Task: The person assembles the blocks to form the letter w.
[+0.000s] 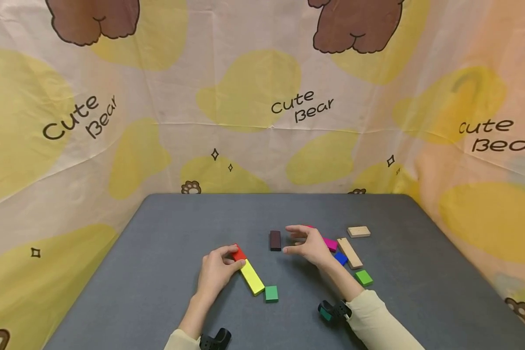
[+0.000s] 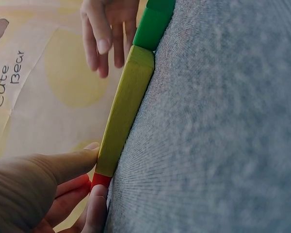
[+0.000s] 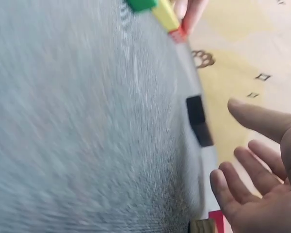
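My left hand (image 1: 216, 273) pinches a small red block (image 1: 240, 253) between thumb and fingers. The red block sits against the far end of a long yellow block (image 1: 253, 278) lying on the table. In the left wrist view the thumb tip lies at the yellow block's (image 2: 123, 111) side, close to the red end. A green block (image 1: 271, 294) adjoins the yellow block's near end. To the right, my right hand (image 1: 311, 247) holds nothing, fingers spread and pointing left. A dark brown block (image 1: 275, 240) lies just beyond its fingertips, and shows in the right wrist view too.
Behind and right of the right hand lie a magenta block (image 1: 331, 244), a blue block (image 1: 341, 258), a long plain wooden block (image 1: 350, 253), a shorter wooden one (image 1: 359, 232) and a bright green block (image 1: 363, 277). A patterned cloth (image 1: 249, 92) hangs behind the grey table (image 1: 179, 218).
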`<state>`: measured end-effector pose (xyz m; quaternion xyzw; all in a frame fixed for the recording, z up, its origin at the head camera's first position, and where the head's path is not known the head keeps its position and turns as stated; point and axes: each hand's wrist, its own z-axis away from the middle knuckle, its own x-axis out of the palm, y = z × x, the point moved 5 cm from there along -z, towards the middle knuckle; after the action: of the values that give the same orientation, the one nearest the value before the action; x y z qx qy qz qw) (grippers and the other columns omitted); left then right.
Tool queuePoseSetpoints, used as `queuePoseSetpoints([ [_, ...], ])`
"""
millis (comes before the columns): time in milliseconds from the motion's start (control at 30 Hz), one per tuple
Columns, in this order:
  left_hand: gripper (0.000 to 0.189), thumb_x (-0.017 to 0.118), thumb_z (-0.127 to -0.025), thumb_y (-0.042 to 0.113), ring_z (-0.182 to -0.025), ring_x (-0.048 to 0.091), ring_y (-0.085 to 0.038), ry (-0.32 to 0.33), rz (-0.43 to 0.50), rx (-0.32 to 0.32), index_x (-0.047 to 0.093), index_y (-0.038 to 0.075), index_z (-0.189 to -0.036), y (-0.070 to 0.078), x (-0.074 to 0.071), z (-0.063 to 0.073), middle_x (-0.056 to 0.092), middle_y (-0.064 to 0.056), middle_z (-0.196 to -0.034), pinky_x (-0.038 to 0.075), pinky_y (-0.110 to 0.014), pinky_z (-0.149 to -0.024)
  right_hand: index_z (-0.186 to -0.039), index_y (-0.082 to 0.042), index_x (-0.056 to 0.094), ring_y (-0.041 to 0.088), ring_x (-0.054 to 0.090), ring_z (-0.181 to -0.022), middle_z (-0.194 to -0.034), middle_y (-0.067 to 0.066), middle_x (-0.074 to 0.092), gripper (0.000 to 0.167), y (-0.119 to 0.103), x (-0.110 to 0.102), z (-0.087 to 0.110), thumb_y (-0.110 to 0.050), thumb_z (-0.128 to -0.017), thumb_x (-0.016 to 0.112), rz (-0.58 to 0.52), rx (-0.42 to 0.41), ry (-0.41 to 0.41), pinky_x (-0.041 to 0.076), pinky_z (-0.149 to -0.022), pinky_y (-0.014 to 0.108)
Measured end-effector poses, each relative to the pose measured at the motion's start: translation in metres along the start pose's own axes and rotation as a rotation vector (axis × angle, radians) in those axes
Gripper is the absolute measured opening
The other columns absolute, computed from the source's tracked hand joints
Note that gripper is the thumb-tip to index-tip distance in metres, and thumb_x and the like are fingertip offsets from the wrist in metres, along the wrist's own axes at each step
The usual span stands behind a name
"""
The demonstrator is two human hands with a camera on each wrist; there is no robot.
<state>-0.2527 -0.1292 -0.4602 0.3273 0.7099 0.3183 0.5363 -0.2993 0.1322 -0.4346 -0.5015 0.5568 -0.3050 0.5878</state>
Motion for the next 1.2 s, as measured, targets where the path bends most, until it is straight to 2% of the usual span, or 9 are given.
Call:
queuePoseSetpoints([
  [100,0.042,0.085,-0.077,0.015,-0.07,0.065,-0.008,-0.003,0.003,0.0,0.073,0.005,-0.116,0.0,0.001,0.0,0.071,-0.009,-0.108,0.049,-0.029,-0.057,-0.134,0.001,0.058,0.041,0.053,-0.12,-0.131,0.023,0.057,0.063,0.007,0.001,-0.012,-0.003,-0.077,0.083,0.028,-0.004,-0.045,0.045,-0.095,0.053],
  [200,0.042,0.085,-0.077,0.015,-0.069,0.064,-0.008,-0.005,0.0,-0.002,0.073,0.005,-0.116,0.0,0.001,0.0,0.071,-0.009,-0.108,0.049,-0.029,-0.057,-0.137,-0.002,0.057,0.035,0.054,-0.12,-0.132,0.018,0.058,0.069,0.027,0.003,-0.025,-0.009,-0.076,0.086,0.042,0.003,-0.068,0.046,-0.093,0.05],
  [467,0.042,0.085,-0.077,0.016,-0.067,0.063,-0.008,-0.007,-0.003,-0.012,0.073,0.006,-0.117,0.0,0.0,0.001,0.071,-0.009,-0.105,0.047,-0.03,-0.055,-0.135,-0.006,0.059,0.026,0.054,-0.115,-0.13,0.007,0.06,0.071,0.038,0.009,-0.036,-0.011,-0.071,0.09,0.047,0.016,-0.098,0.045,-0.094,0.043],
  [667,0.042,0.085,-0.078,0.016,-0.068,0.063,-0.007,-0.008,-0.002,-0.004,0.073,0.006,-0.117,-0.001,0.002,0.0,0.071,-0.009,-0.108,0.047,-0.028,-0.055,-0.131,-0.006,0.063,0.027,0.054,-0.112,-0.127,0.007,0.061,0.067,0.041,0.013,-0.04,-0.006,-0.07,0.09,0.042,0.018,-0.094,0.046,-0.092,0.042],
  [833,0.042,0.085,-0.077,0.015,-0.069,0.064,-0.008,-0.003,0.005,-0.005,0.073,0.006,-0.116,-0.002,0.002,0.001,0.071,-0.009,-0.109,0.048,-0.028,-0.056,-0.13,0.0,0.061,0.034,0.054,-0.11,-0.126,0.015,0.061,0.064,0.034,0.014,-0.036,0.002,-0.071,0.087,0.022,0.013,-0.11,0.047,-0.086,0.039],
  [967,0.042,0.086,-0.076,0.016,-0.069,0.064,-0.008,-0.004,-0.001,-0.006,0.073,0.006,-0.115,-0.001,0.002,0.001,0.071,-0.009,-0.109,0.048,-0.028,-0.057,-0.13,0.004,0.06,0.041,0.052,-0.111,-0.126,0.021,0.059,0.063,0.016,0.012,-0.027,0.006,-0.072,0.084,0.012,0.015,-0.117,0.047,-0.084,0.037],
  [1067,0.042,0.086,-0.076,0.016,-0.069,0.064,-0.007,-0.004,-0.003,-0.007,0.073,0.006,-0.115,-0.001,0.002,0.0,0.071,-0.009,-0.109,0.048,-0.028,-0.056,-0.129,0.006,0.059,0.042,0.052,-0.111,-0.126,0.023,0.058,0.061,0.004,0.011,-0.022,0.006,-0.073,0.083,0.012,0.008,-0.118,0.047,-0.083,0.035],
  [1200,0.042,0.086,-0.076,0.016,-0.069,0.064,-0.007,-0.004,-0.001,-0.004,0.073,0.005,-0.115,0.0,0.002,0.0,0.071,-0.009,-0.111,0.048,-0.028,-0.056,-0.129,0.006,0.059,0.042,0.052,-0.11,-0.126,0.023,0.058,0.059,0.001,0.011,-0.02,0.006,-0.074,0.082,0.014,0.006,-0.117,0.048,-0.083,0.035],
])
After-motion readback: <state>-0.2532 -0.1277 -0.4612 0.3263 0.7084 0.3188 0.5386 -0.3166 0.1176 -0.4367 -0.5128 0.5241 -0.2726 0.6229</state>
